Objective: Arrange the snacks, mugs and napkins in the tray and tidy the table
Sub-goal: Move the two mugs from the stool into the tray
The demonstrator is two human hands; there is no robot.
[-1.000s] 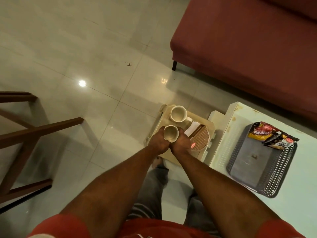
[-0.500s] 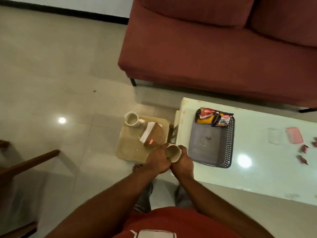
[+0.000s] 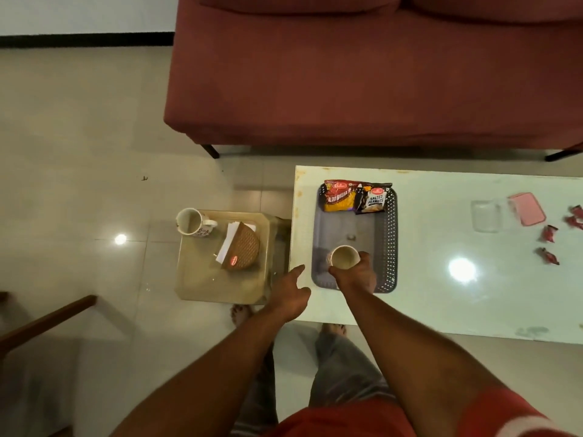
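Observation:
My right hand grips a cream mug upright over the near end of the grey perforated tray on the white table. Two snack packets, Aloo Bhujia and Salted Peanuts, lie at the tray's far end. My left hand hovers empty at the table's left edge, fingers apart. A second mug and a brown woven napkin holder with white napkins stand on a low beige stool to the left.
A red sofa runs behind the table. On the table's right lie a clear container, a pink lid and several red candy wrappers. A wooden chair arm sits at lower left. My bare feet stand below the table edge.
Both hands carried the mug from the stool towards the table. Now my left hand has let go, and my right hand alone holds the mug over the tray.

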